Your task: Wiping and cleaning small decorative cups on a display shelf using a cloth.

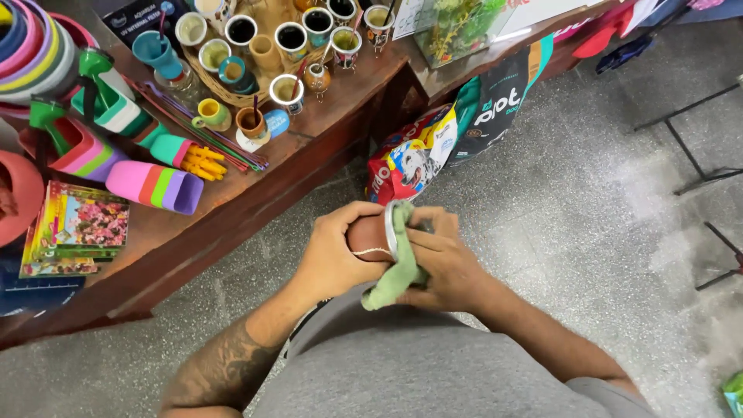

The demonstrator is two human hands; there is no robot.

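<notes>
Brown cup [367, 234] with a metal rim sits in our left hand [333, 251], fingers wrapped around it, above the floor near the counter [255, 193]; our right hand [445, 259] grips a green cloth [399, 267], best pressed firmly inside the rim.

I see both forearms extended forward from the lower edge of the head view, converging at centre frame. My left hand [334, 251] is cupped, fingers curled over the top and thumb wrapped underneath, closed in a firm grasp. The left forearm carries a dark tattoo near the elbow. My right hand [443, 259] faces the left one, fingers bent and pressed inward, knuckles upward. The two hands sit just beside each other, wrists roughly level.
</notes>
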